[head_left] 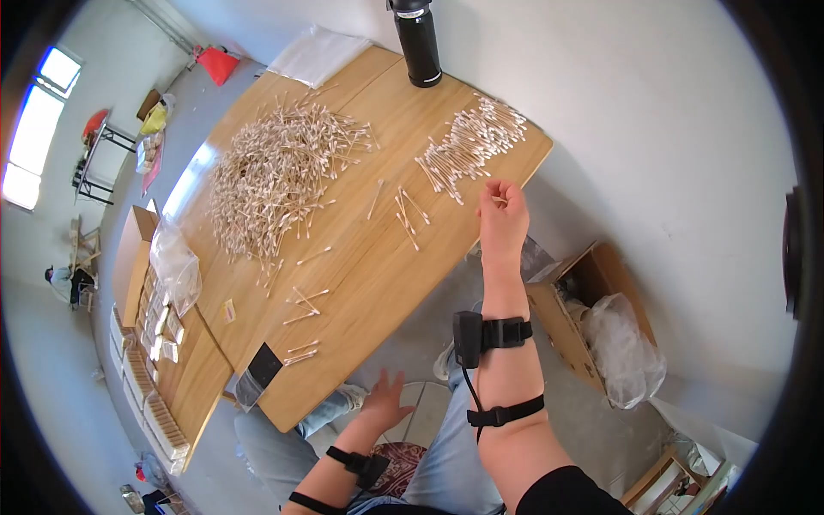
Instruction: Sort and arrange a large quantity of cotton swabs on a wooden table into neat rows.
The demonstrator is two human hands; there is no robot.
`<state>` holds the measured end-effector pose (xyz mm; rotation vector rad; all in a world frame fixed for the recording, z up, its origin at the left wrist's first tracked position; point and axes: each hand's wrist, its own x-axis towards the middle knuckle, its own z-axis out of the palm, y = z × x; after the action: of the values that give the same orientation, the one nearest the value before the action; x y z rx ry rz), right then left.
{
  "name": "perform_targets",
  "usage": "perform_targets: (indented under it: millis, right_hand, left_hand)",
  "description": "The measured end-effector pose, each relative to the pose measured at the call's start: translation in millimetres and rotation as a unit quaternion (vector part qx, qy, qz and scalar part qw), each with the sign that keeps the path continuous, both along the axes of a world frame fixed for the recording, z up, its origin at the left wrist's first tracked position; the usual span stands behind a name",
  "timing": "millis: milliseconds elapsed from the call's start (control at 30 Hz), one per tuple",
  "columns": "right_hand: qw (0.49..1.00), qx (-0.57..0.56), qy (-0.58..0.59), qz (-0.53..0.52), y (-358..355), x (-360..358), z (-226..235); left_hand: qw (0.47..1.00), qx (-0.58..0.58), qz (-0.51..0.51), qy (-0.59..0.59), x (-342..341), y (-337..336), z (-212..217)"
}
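My right hand [503,216] is above the table's right edge, its fingers curled in a pinch. Between them shows a small pale bit that looks like a cotton swab; the fingers hide most of it. Just beyond that hand, a flat spread of cotton swabs [472,146] lies roughly side by side. My left hand [386,403] hangs over my lap below the table's near edge, fingers spread and holding nothing. A large jumbled heap of cotton swabs [275,172] covers the far left of the table. Several loose swabs [410,210] lie between the two groups.
A black bottle [419,47] stands at the wooden table's [360,283] back edge, near a white plastic sheet [318,56]. Small packs [163,322] and a clear bag [176,266] are at the left. An open cardboard box [558,322] with plastic stands on the floor to the right.
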<state>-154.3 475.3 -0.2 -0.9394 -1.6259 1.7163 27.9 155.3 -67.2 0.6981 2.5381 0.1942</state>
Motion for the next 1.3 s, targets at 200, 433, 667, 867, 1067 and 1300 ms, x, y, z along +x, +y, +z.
perform_targets:
  millis: [200, 433, 667, 867, 1067, 1300]
  right_hand:
    - [1.0, -0.008, 0.0, 0.006, -2, -1, 2]
    - [1.0, -0.018, 0.01, 0.021, -5, -6, 5]
    - [1.0, -0.017, 0.021, 0.004, -7, -11, -4]
    - [1.0, -0.013, 0.022, 0.01, -6, -14, 2]
    - [0.984, 0.171, -0.026, -0.04, -4, -20, 11]
    - [0.807, 0.584, -0.082, 0.032, 90, -91, 4]
  left_hand:
    - [0.945, 0.302, -0.017, -0.122, -126, 63, 106]
    - [0.964, 0.199, 0.086, 0.153, -250, 118, 99]
    - [0.954, 0.255, 0.08, 0.134, -239, 142, 82]
    - [0.922, 0.338, 0.16, 0.104, -249, 189, 75]
    - [0.858, 0.378, 0.128, 0.322, -253, 190, 52]
    - [0.914, 0.258, 0.102, 0.295, -250, 204, 54]
